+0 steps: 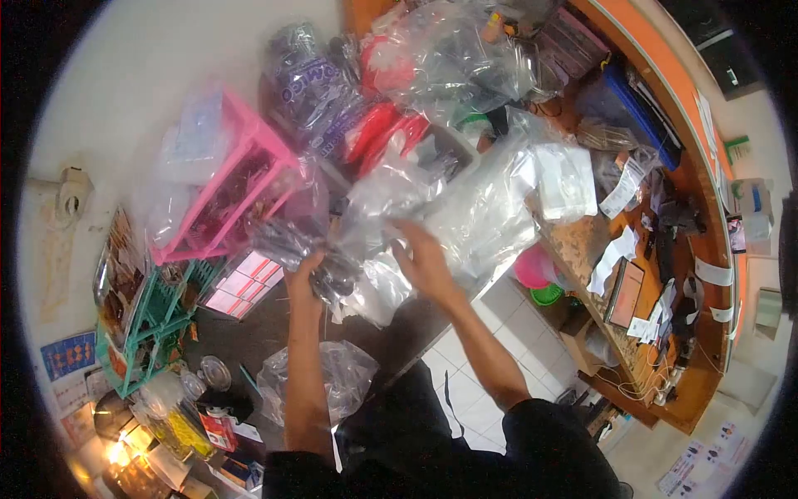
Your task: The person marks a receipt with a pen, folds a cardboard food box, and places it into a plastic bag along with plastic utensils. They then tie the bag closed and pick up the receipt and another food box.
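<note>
My left hand (304,274) is closed around a dark item in clear plastic (334,273), above the dark tabletop (241,333). Slightly blurred, my right hand (422,264) has its fingers apart beside a crumpled clear plastic bag (382,208); I see no firm hold on it. Shiny silvery plastic (378,291) hangs below and between the hands. To the right of my right hand spreads a large sheet of clear plastic (490,208).
A pink plastic rack (258,137) stands to the left, with a green basket (150,324) below it. Red and white boxes (245,283) lie near my left hand. Another clear bag (332,378) rests by my left forearm. A wooden desk (619,274) holds papers and a tablet-like device (625,293).
</note>
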A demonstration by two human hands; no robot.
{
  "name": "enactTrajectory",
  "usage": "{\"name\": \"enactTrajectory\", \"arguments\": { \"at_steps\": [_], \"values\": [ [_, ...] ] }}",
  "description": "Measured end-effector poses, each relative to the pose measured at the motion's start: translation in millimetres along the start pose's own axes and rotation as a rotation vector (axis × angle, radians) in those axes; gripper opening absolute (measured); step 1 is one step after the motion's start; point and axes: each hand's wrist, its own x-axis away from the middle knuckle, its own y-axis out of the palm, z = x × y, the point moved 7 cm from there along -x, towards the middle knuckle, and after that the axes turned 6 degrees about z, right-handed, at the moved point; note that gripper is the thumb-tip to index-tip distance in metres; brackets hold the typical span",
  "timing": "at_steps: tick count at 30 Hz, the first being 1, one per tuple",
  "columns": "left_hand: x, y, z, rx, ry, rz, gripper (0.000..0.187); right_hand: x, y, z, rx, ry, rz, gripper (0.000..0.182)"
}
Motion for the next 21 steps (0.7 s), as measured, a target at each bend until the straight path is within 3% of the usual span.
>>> {"name": "enactTrajectory", "arguments": {
  "at_steps": [1, 3, 4, 6, 10, 12, 14, 16, 18, 19, 21],
  "values": [
    [-7, -27, -15, 0.003, -0.061, 0.041, 0.029, -11, -5, 5, 0.326, -0.082, 0.123, 0.053],
    [-16, -48, -40, 0.006, -0.193, 0.035, 0.026, -35, 3, 42, 0.688, -0.251, 0.216, 0.049],
    [-15, -40, -41, 0.032, -0.173, -0.002, 0.027, -54, 11, 71, 0.723, -0.343, 0.186, 0.046],
    [-15, -12, -45, 0.079, -0.131, -0.079, 0.029, -96, 18, 116, 0.671, -0.17, -0.117, 0.031],
    [-11, 43, -22, 0.177, -0.18, -0.113, 0.031, -159, -44, 103, 0.692, -0.167, 0.167, 0.02],
    [-28, 66, -10, 0.252, -0.03, -0.079, 0.029, -180, -74, 99, 0.81, -0.198, 0.281, 0.021],
    [-55, 74, -9, 0.088, 0.152, -0.1, 0.029, -196, -84, 120, 0.877, -0.101, 0.202, 0.026],
    [-60, 75, -8, 0.086, 0.116, -0.098, 0.026, -212, -93, 146, 0.866, -0.071, 0.146, 0.033],
    [-58, 68, -3, 0.242, -0.139, -0.067, 0.024, -225, -96, 179, 0.771, -0.102, 0.113, 0.043],
    [-51, 61, 2, 0.275, -0.134, -0.091, 0.023, -226, -92, 177, 0.577, -0.221, -0.072, 0.056],
    [-50, 40, -4, 0.242, -0.154, -0.053, 0.023, -203, -113, 144, 0.575, -0.231, 0.02, 0.051]
  ]
}}
